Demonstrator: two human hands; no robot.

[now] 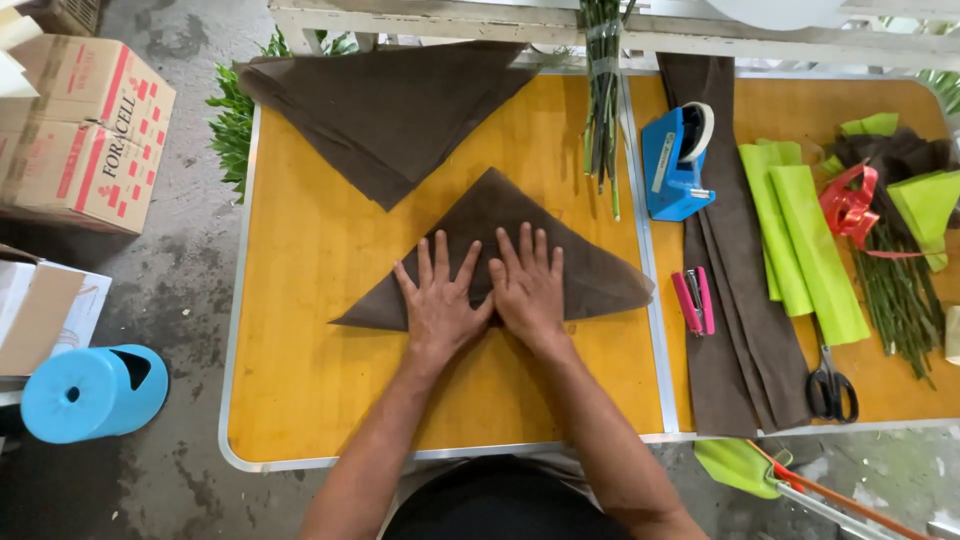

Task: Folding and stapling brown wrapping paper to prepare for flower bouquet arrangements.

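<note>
We are pressing our left hand [438, 305] and right hand [528, 288], fingers spread and grasping nothing, flat on the brown folded wrapping sheet [590, 275], which is looking light, limp and best pinched at a corner.

One tape dispenser [676, 160], one stapler [693, 301], one scissors [830, 385].
</note>
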